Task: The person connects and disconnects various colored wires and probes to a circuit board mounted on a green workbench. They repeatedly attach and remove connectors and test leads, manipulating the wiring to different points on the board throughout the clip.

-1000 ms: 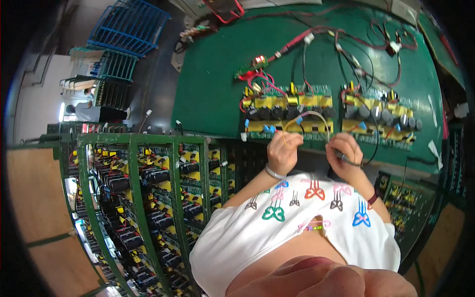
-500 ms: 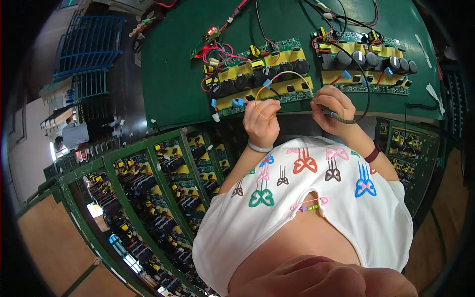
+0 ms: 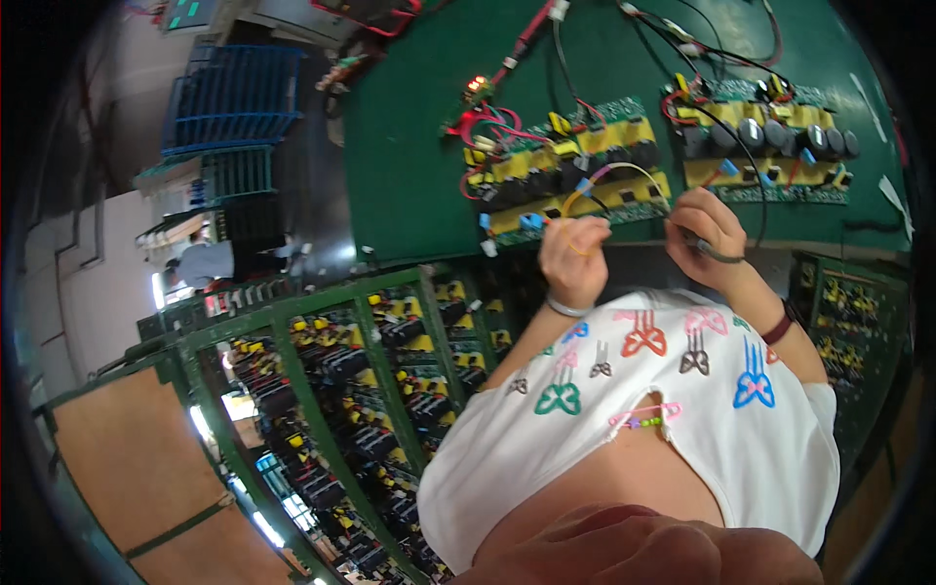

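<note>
Fingertips pinched together, my left hand (image 3: 573, 259) holds a thin yellow wire (image 3: 567, 206) at the near edge of the left circuit board (image 3: 639, 185). The wire arcs over that board towards my right hand (image 3: 706, 236). That hand is closed around a cable (image 3: 723, 256) with a grey ribbed sleeve, and a black lead loops up from it past the right circuit board (image 3: 765, 136). Blue connectors (image 3: 529, 221) sit beside my left hand. Both boards lie flat, with black capacitors and yellow parts. My fingers hide the wire's ends.
A green table (image 3: 409, 146) carries the boards. A small board with red lights (image 3: 476, 86) and several leads lie at the back. Below the table's near edge stand green racks (image 3: 302, 327) filled with boards. Blue racks (image 3: 234, 97) and a person (image 3: 210, 263) are far left.
The whole view has swung, so boards, table and hands all sit farther right and lower. Both hands keep nearly the same grip on the wire and cable.
</note>
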Available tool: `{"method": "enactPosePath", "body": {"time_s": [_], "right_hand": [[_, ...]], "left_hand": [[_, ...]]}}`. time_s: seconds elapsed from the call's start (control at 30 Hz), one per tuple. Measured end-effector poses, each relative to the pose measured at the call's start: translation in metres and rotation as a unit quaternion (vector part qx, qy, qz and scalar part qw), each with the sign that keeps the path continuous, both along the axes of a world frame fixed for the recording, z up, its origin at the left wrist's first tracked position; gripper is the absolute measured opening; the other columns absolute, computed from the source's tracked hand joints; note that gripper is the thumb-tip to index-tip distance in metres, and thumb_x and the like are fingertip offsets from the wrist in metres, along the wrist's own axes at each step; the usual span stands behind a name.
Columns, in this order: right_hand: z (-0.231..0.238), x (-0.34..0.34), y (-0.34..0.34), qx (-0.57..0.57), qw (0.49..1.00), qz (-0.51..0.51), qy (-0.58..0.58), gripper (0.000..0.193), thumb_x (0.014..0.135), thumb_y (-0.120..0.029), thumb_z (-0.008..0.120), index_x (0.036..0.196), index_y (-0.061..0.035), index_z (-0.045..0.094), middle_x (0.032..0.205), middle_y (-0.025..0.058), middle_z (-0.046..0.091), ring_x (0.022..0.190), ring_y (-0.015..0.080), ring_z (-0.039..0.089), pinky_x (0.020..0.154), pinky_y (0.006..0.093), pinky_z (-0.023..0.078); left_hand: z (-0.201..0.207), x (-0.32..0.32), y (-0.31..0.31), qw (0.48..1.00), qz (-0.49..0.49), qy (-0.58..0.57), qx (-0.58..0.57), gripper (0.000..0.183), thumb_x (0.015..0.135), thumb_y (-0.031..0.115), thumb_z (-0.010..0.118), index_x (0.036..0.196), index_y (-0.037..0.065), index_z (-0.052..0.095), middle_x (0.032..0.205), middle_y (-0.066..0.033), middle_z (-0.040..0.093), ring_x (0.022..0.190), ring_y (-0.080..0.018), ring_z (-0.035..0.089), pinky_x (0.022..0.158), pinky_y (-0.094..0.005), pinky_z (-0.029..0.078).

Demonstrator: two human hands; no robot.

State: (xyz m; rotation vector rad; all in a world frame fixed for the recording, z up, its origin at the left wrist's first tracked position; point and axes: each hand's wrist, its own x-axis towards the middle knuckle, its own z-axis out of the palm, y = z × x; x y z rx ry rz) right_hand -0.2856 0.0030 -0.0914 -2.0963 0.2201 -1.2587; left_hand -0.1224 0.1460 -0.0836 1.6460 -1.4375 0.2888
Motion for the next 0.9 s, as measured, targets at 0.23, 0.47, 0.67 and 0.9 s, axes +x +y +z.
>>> {"method": "enactPosePath", "body": {"time_s": [0.23, 0.47, 0.67, 0.9], "right_hand": [[0.007, 0.005, 0.003, 0.01, 1.0, 0.002, -0.021, 0.028, 0.066, 0.012, 0.069, 0.089, -0.0005, 0.058, 0.084, 0.0134, 0.057, 0.069, 0.0307, 0.058, 0.06, 0.0366, 0.049], [0.015, 0.001, 0.005, 0.027, 1.0, -0.005, 0.006, 0.027, 0.067, 0.012, 0.069, 0.09, -0.0005, 0.059, 0.087, 0.0144, 0.058, 0.07, 0.0314, 0.06, 0.062, 0.0362, 0.05], [0.066, 0.015, -0.021, 0.002, 0.999, -0.054, -0.001, 0.023, 0.076, 0.009, 0.07, 0.094, -0.0004, 0.06, 0.092, 0.0151, 0.061, 0.077, 0.0326, 0.063, 0.07, 0.0357, 0.052], [0.077, 0.052, -0.063, 0.182, 0.982, -0.053, 0.015, 0.019, 0.089, -0.007, 0.072, 0.1, -0.0006, 0.058, 0.081, 0.007, 0.066, 0.071, 0.0133, 0.066, 0.066, 0.026, 0.053]], "left_hand": [[0.001, -0.001, 0.002, 1.0, 0.001, 0.01, 0.001, 0.026, 0.07, -0.015, 0.067, 0.085, 0.007, 0.063, 0.087, -0.0079, 0.07, 0.079, -0.0278, 0.066, 0.072, -0.0362, 0.051], [0.003, 0.001, 0.003, 1.0, -0.017, 0.019, -0.002, 0.027, 0.07, -0.014, 0.067, 0.088, 0.006, 0.062, 0.091, -0.0085, 0.069, 0.08, -0.0292, 0.063, 0.07, -0.0374, 0.05], [0.002, 0.001, 0.003, 0.999, -0.02, 0.028, 0.001, 0.028, 0.069, -0.016, 0.066, 0.087, 0.005, 0.062, 0.091, -0.009, 0.069, 0.079, -0.0299, 0.063, 0.071, -0.0374, 0.05], [0.0, 0.002, 0.0, 1.0, -0.009, 0.006, 0.001, 0.025, 0.068, -0.016, 0.064, 0.08, 0.005, 0.064, 0.086, -0.0082, 0.071, 0.076, -0.0273, 0.065, 0.072, -0.0372, 0.05]]}}
